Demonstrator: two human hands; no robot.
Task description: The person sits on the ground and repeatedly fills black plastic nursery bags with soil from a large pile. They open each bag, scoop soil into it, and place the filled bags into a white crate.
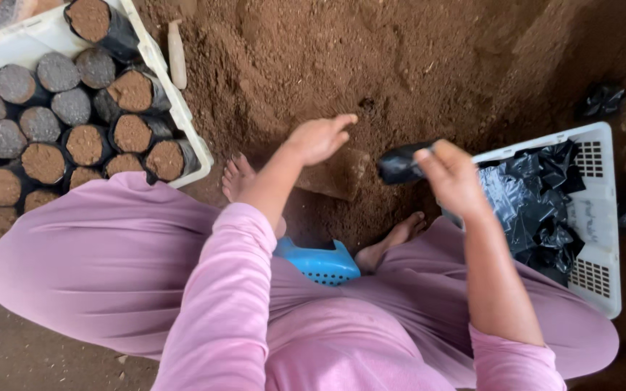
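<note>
Right hand point(452, 177) grips black bag point(400, 165) over soil point(400, 65).

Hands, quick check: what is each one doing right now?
Left hand: loosely curled over the soil pile, holding nothing visible.
Right hand: closed on a black plastic bag.

Black plastic bag point(400, 165), crumpled, empty, lying sideways above soil heap point(371, 65)
</note>
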